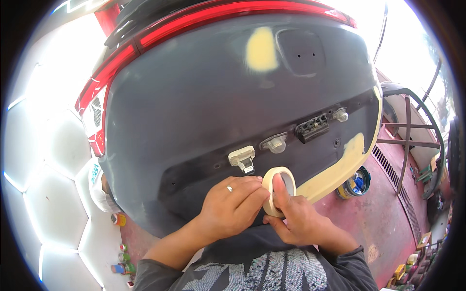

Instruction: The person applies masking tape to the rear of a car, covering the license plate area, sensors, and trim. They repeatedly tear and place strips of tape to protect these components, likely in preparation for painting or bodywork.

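In my right hand (307,218) is a roll of cream masking tape (270,194), with the thumb pushed through its ring. My left hand (230,206) is closed, its fingertips pressed together at the roll's left edge; a loose tape end cannot be made out there. Just beyond my hands, a small lamp fitting (241,156) wrapped in pale tape sits on the dark grey car tailgate (194,106). A white and black connector (248,169) hangs below it. Farther right are an uncovered clear lamp (276,144), a black handle unit (312,128) and another clear lamp (341,115).
Yellowish filler patches (262,49) mark the tailgate, which has a red light strip (233,11) on top. A bucket (357,182) stands on the reddish floor by a drain grate (395,186). Black stand bars (407,126) rise at right; several cans (125,267) line the left wall.
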Action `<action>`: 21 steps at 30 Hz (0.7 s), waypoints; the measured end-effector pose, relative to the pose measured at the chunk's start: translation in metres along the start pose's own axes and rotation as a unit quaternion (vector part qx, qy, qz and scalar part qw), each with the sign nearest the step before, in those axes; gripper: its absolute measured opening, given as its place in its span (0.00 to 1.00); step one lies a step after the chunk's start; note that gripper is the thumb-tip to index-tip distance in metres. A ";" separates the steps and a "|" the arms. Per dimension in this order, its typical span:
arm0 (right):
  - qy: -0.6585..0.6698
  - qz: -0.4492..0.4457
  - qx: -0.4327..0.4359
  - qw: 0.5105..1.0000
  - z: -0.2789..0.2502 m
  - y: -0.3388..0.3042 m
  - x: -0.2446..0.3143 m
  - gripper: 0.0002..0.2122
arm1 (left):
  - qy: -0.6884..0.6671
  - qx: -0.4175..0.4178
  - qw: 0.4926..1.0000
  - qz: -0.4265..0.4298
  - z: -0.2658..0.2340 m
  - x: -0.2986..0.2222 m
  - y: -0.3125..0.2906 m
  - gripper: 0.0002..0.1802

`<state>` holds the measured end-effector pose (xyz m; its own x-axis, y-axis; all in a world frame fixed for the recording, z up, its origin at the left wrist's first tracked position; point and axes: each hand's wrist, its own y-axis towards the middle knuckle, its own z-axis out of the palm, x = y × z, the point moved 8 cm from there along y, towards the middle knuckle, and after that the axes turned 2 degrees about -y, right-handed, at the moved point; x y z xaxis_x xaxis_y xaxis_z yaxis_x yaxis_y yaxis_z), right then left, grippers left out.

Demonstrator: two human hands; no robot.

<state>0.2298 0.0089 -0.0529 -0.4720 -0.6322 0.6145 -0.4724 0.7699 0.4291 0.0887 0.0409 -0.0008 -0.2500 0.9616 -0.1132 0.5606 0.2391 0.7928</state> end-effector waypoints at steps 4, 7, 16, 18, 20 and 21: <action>-0.033 0.045 0.038 0.998 0.007 -0.006 -0.006 0.52 | -0.079 0.079 0.983 -0.147 0.014 0.013 -0.020 0.15; -0.120 -0.077 -0.125 0.982 -0.025 -0.003 -0.012 0.50 | -0.245 0.160 0.901 -0.320 0.012 0.025 -0.039 0.13; -0.252 -0.123 -0.260 0.924 -0.065 0.020 0.016 0.29 | -0.359 -0.013 0.819 -0.448 0.000 0.042 -0.035 0.08; -0.268 -0.106 -0.224 0.931 -0.065 0.022 0.022 0.23 | -0.387 -0.008 0.792 -0.471 -0.001 0.045 -0.035 0.08; -0.274 -0.100 -0.212 0.933 -0.064 0.024 0.023 0.19 | -0.424 -0.007 0.765 -0.485 0.000 0.046 -0.037 0.08; -0.272 -0.103 -0.218 0.932 -0.064 0.025 0.022 0.19 | -0.432 -0.012 0.762 -0.482 0.001 0.046 -0.038 0.07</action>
<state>0.2551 0.0200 0.0138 -0.7683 -0.6299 0.1137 -0.3031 0.5145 0.8021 0.0566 0.0759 -0.0363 0.0826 0.0727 -0.9939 0.4285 0.8979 0.1013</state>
